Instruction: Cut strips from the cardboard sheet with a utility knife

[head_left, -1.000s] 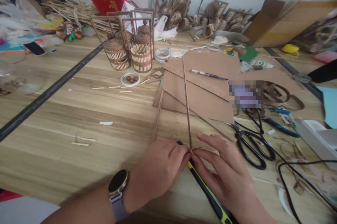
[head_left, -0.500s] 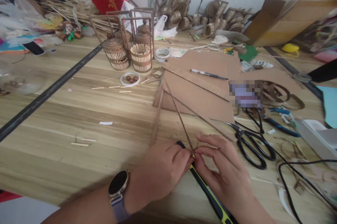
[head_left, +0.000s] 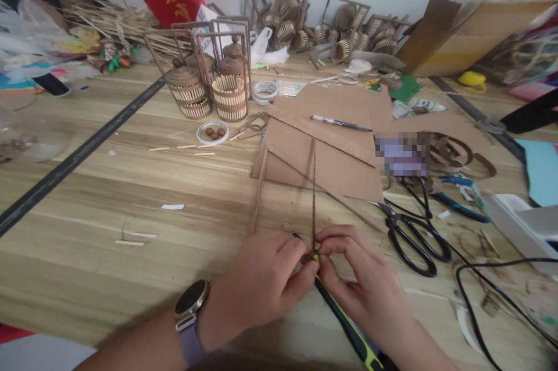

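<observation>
My left hand (head_left: pixel 272 272) and my right hand (head_left: pixel 366 281) meet at the front of the table, fingertips pinched around the near end of a narrow cardboard strip (head_left: pixel 313 199). Its corrugated edge faces up, and the strip points away from me over a cardboard sheet (head_left: pixel 344 179). Just below the fingers lies a black and yellow utility knife (head_left: pixel 349 320), partly covered by both hands. The exact grip of each fingertip is hard to make out. More cut strips (head_left: pixel 331 188) rest across the sheet and table.
Black-handled scissors (head_left: pixel 414 237) and blue-handled pliers (head_left: pixel 462 207) lie to the right, beside a black cable (head_left: pixel 464 284). A pen (head_left: pixel 342 122) rests on the cardboard. Small slatted baskets (head_left: pixel 229 97) with tall handles stand at the back, near a tape ring (head_left: pixel 212 141) holding brown beads.
The cardboard strip has swung its far end to the right and now points nearly straight away from me. Both hands stay together with slightly shifted fingers; the whole view has moved a little.
</observation>
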Demonstrator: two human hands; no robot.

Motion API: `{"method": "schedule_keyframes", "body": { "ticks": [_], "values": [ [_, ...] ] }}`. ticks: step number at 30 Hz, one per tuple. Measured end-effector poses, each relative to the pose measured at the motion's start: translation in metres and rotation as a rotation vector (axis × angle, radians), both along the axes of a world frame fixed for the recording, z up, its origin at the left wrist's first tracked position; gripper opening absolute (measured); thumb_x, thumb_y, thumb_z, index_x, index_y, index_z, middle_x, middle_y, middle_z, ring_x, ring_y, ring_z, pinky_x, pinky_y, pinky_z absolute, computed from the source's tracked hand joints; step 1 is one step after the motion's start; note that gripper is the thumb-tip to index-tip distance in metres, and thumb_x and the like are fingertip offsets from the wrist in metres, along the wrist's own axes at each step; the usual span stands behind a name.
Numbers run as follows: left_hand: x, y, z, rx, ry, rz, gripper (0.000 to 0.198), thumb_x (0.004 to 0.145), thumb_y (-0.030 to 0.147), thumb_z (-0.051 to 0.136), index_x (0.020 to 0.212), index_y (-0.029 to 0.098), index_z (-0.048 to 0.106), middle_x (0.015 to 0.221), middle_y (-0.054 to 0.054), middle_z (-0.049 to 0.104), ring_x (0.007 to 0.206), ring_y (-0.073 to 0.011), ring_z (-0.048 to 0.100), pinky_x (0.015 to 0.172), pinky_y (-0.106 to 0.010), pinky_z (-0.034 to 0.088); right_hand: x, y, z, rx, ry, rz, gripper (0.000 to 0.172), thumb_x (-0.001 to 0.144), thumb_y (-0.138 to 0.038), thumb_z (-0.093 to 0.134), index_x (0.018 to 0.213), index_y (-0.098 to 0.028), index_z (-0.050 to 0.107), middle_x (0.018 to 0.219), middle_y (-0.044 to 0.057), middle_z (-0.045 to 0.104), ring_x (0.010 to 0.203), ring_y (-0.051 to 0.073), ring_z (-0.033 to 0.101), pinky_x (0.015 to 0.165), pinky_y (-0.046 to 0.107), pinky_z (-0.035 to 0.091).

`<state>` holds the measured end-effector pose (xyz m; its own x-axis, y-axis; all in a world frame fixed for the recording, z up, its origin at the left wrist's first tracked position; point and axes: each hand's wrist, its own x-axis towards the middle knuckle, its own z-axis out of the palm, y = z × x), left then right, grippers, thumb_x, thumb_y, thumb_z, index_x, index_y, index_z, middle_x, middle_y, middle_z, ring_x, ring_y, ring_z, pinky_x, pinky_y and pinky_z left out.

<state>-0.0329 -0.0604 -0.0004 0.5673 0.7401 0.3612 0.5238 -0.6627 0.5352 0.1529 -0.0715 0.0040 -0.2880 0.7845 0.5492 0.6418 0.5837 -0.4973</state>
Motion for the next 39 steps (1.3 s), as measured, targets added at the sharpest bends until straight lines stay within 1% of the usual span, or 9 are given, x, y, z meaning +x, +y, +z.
{"method": "schedule_keyframes", "body": {
  "ticks": [6,11,15,17,20,23,31,35,39],
  "values": [
    [0.000,0.000,0.000,-0.145,0.004,-0.020,0.026,0.105,0.024,0.039,0.090,0.017,0.060,0.083,-0.004,0.068,0.078,-0.0183,0.064,0.069,-0.029,0.047,0.001,-0.001,-0.004,0.006,0.000,0.004,0.014,0.089,-0.010,0.055,0.091,-0.024,0.056,0.087,0.002,0.068,0.082,0.015,0.069,0.069,0.026,0.057],
    [0.000,0.001,-0.001,-0.308,-0.142,0.014,0.026,0.105,0.025,0.040,0.090,0.018,0.060,0.081,-0.001,0.068,0.074,-0.0146,0.064,0.065,-0.025,0.045,0.002,-0.002,-0.004,0.024,-0.012,-0.057,0.017,0.092,-0.024,0.064,0.108,-0.025,0.059,0.090,0.003,0.069,0.081,0.017,0.070,0.068,0.028,0.059],
    [-0.001,0.001,0.000,-0.345,-0.186,0.021,0.025,0.105,0.027,0.042,0.089,0.018,0.059,0.079,0.000,0.066,0.073,-0.0141,0.062,0.064,-0.024,0.043,0.001,0.000,-0.003,-0.021,0.054,-0.061,0.007,0.091,-0.025,0.067,0.095,-0.025,0.062,0.076,-0.002,0.064,0.067,0.014,0.066,0.057,0.024,0.055],
    [-0.002,0.001,0.001,-0.370,-0.192,0.005,0.023,0.105,0.025,0.043,0.091,0.018,0.060,0.081,0.000,0.066,0.076,-0.0142,0.062,0.066,-0.024,0.044,0.001,0.000,-0.003,-0.040,0.095,-0.034,0.007,0.089,-0.021,0.068,0.091,-0.025,0.063,0.075,-0.002,0.065,0.066,0.013,0.066,0.057,0.023,0.055],
    [-0.003,0.001,0.002,-0.408,-0.180,-0.017,0.023,0.104,0.024,0.043,0.089,0.019,0.059,0.080,0.001,0.066,0.076,-0.0136,0.061,0.067,-0.023,0.043,0.001,-0.001,-0.002,-0.030,0.124,-0.009,0.010,0.088,-0.018,0.068,0.095,-0.025,0.067,0.082,0.000,0.069,0.073,0.015,0.069,0.061,0.025,0.057],
    [-0.003,0.001,0.003,-0.361,-0.194,-0.038,0.025,0.105,0.025,0.042,0.088,0.018,0.058,0.080,0.000,0.065,0.075,-0.0131,0.060,0.067,-0.023,0.043,0.000,-0.003,-0.003,-0.015,0.134,-0.028,0.012,0.087,-0.016,0.068,0.095,-0.025,0.068,0.085,0.001,0.070,0.075,0.015,0.071,0.064,0.025,0.059],
    [-0.002,-0.001,0.001,-0.082,-0.159,-0.058,0.032,0.108,0.029,0.032,0.093,0.016,0.057,0.084,-0.004,0.066,0.079,-0.0150,0.059,0.072,-0.025,0.045,0.000,-0.008,-0.001,0.018,0.110,-0.013,0.014,0.089,-0.014,0.065,0.098,-0.024,0.068,0.092,0.002,0.075,0.083,0.013,0.074,0.074,0.021,0.061],
    [-0.002,-0.001,0.000,-0.040,-0.175,-0.090,0.032,0.108,0.029,0.030,0.095,0.016,0.056,0.084,-0.005,0.065,0.080,-0.0157,0.059,0.074,-0.026,0.048,-0.001,-0.010,0.001,0.042,0.125,-0.017,0.013,0.088,-0.013,0.065,0.096,-0.023,0.067,0.090,0.002,0.074,0.082,0.012,0.073,0.075,0.020,0.060],
    [-0.002,0.000,0.000,-0.027,-0.194,-0.114,0.031,0.108,0.028,0.030,0.095,0.017,0.056,0.086,-0.005,0.065,0.082,-0.0161,0.060,0.075,-0.027,0.049,0.000,-0.010,0.001,0.009,0.159,-0.010,0.013,0.087,-0.013,0.065,0.094,-0.024,0.067,0.089,0.001,0.073,0.081,0.013,0.072,0.073,0.021,0.060]
  ]
}}
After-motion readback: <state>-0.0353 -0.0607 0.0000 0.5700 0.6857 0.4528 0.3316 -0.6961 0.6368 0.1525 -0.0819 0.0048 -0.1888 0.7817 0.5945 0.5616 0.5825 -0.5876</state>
